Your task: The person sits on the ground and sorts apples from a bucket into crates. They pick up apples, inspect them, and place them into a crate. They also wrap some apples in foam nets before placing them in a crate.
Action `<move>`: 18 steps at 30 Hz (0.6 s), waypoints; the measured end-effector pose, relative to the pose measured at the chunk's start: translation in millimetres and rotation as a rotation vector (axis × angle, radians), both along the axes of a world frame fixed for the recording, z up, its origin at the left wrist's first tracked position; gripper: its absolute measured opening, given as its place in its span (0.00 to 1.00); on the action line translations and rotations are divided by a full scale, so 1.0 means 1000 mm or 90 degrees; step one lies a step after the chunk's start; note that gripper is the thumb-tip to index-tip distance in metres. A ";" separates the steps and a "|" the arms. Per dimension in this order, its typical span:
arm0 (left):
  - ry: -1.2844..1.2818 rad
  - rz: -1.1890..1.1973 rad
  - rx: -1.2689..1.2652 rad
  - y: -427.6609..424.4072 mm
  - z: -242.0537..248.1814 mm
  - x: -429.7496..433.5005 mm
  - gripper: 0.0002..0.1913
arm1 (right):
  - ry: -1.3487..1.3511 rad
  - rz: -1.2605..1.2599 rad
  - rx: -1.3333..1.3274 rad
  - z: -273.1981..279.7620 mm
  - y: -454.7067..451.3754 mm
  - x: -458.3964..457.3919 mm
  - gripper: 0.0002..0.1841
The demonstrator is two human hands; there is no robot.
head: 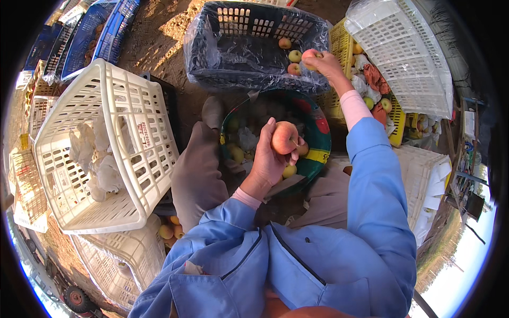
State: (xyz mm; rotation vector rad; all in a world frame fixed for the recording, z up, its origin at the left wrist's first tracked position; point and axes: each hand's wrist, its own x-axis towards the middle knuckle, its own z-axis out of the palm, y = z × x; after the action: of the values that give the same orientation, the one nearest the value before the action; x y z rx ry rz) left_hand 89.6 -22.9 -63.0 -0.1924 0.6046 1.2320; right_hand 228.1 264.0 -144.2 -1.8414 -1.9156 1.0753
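Observation:
My left hand [270, 163] holds a red-yellow apple [284, 137] above a green tub [323, 133] that stands between my legs. Further apples, one of them yellow [289, 171], and pale crumpled wrapping lie in the tub. My right hand [327, 67] grips a second reddish apple [311, 59] over the right end of a dark plastic crate [246, 55] lined with clear film. Inside that crate, close to my right hand, are a red apple [284, 43], a yellow-green apple [295, 56] and another reddish apple [294, 69].
A tilted white plastic crate [105, 131] on the left contains crumpled pale wrapping [107, 175]. Apples [167, 231] show beneath its right edge. Blue crates [115, 35] stand at upper left. A yellow crate [397, 127] with apples and wrappers sits at right, beside a film-covered white crate [401, 55].

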 end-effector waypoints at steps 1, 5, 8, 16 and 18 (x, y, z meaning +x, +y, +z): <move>0.009 0.032 -0.034 0.001 -0.002 -0.002 0.29 | -0.065 0.047 0.016 -0.021 0.017 -0.008 0.41; 0.033 0.075 -0.130 0.009 -0.003 -0.006 0.30 | -0.289 0.173 0.040 -0.096 0.070 -0.043 0.39; 0.068 0.105 -0.121 0.020 -0.003 -0.010 0.27 | -0.328 0.231 0.043 -0.143 0.083 -0.058 0.35; 0.078 0.182 -0.160 0.032 -0.022 -0.024 0.26 | -0.351 0.542 0.007 -0.210 0.078 -0.064 0.34; 0.081 0.187 -0.157 0.031 -0.025 -0.024 0.26 | -0.377 0.585 -0.027 -0.213 0.076 -0.064 0.34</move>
State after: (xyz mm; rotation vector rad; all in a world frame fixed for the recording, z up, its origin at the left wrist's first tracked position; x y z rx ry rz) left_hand 65.5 8.2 -87.6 -0.4226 0.8619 1.4586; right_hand 164.5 340.0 -357.2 -1.3555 -3.2797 0.7927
